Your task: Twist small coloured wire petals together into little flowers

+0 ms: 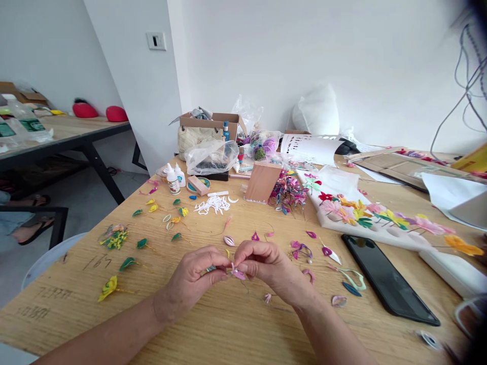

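Fingertips of my left hand [203, 271] and my right hand [262, 263] meet over the front of the table, pinching a small pink-lilac flower [238, 274] between them. Part of this flower is covered by the fingers. A thin wire or thread trails below it. Just beyond the hands lies a striped pink petal [229, 241]. Close to my right wrist are a small pink blossom [268, 298] and a curved mauve petal [308, 276]. Left of my left hand rest a green leaf [127, 263] and a yellow petal piece [108, 288], both on wire stems.
A black phone [388, 279] lies at right, beside a white foam block [365, 230] holding colourful flowers. White paper strips [213, 204], glue bottles [173, 181] and a wooden block [262, 181] sit farther back. A cardboard box [213, 120] stands near the wall.
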The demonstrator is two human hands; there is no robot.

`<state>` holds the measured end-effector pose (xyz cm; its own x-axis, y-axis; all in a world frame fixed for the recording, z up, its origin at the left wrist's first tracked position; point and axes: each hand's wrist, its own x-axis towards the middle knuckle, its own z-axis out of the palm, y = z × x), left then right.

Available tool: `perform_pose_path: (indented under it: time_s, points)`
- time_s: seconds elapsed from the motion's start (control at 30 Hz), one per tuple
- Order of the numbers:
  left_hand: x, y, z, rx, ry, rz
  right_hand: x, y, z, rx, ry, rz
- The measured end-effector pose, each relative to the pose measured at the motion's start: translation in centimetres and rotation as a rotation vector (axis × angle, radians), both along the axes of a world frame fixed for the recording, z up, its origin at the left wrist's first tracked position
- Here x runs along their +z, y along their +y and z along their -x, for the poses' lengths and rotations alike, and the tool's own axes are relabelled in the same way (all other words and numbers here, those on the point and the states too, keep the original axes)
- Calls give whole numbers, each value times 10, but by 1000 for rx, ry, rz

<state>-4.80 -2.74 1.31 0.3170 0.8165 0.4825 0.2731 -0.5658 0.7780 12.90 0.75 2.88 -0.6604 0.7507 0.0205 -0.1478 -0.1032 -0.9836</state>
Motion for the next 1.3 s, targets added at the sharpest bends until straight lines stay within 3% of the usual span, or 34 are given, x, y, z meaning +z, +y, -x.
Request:
perform_pose_path:
  time_s: [0.53,0.87,1.07,1.3]
  points:
    - [2,1,-4,-29,-135,276,-3,1,-1,15,-41,7]
    - [-3,1,-7,-134,-329,671,-1,1,1,51,-73,42]
    - [-4,3,-7,-88,-325,687,0,1,0,50,-84,47]
    - [0,3,-6,-85,-195,520,-1,2,1,40,-86,45]
